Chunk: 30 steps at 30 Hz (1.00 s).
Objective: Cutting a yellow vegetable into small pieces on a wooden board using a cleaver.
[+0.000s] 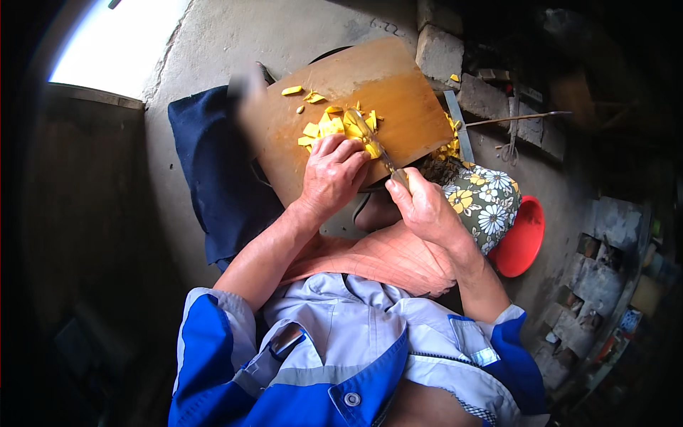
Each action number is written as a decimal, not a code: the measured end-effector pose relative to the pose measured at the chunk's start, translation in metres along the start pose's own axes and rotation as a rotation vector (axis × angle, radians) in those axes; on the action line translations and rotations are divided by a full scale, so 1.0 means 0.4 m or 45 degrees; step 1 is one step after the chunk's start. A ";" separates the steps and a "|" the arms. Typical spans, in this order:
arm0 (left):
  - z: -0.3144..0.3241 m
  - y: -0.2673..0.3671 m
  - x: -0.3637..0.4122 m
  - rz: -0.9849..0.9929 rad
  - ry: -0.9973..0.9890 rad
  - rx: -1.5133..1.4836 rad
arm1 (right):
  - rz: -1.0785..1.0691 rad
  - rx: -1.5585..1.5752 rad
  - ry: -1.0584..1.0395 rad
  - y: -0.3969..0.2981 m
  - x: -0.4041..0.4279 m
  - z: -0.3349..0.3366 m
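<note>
A wooden cutting board point(405, 112) lies tilted before me, its surface stained wet orange. On it is a heap of cut yellow pieces point(332, 127) that look like pumpkin. My left hand point(336, 168) presses down at the near side of the heap, its fingers curled over a yellow piece partly hidden beneath them. My right hand point(427, 205) grips the handle of a kitchen knife point(368, 133). The blade points away from me along the right of the heap, close to my left fingertips. A few loose pieces point(292, 91) lie farther up the board.
Beyond the board's right edge, more yellow scraps point(453, 147) lie beside a metal blade on a thin rod point(467, 128). Floral fabric point(488, 205) covers my right knee, with a red basin point(525, 237) beside it. Dark blue cloth point(213, 176) hangs at left. Concrete blocks point(440, 53) stand behind.
</note>
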<state>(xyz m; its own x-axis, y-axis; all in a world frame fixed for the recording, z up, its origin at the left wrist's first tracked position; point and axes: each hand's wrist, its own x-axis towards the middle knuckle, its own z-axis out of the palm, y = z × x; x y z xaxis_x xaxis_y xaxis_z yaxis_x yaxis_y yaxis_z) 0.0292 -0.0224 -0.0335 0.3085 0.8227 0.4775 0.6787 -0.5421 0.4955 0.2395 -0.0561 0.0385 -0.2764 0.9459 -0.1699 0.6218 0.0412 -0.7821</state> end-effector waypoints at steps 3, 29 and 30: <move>0.004 0.005 -0.002 0.021 0.029 -0.020 | 0.007 0.109 0.031 0.009 -0.001 0.003; 0.012 0.003 -0.005 0.011 0.041 0.023 | 0.587 0.844 -0.200 0.003 -0.060 -0.016; 0.013 0.003 -0.002 0.014 0.034 0.013 | 0.547 0.858 -0.175 -0.005 -0.067 -0.016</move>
<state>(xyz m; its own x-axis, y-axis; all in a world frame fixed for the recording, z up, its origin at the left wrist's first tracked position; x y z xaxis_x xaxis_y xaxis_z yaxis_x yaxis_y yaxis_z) 0.0333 -0.0227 -0.0369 0.2980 0.8116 0.5025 0.6819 -0.5494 0.4829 0.2504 -0.0796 0.0485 -0.2287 0.7851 -0.5756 0.1313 -0.5610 -0.8173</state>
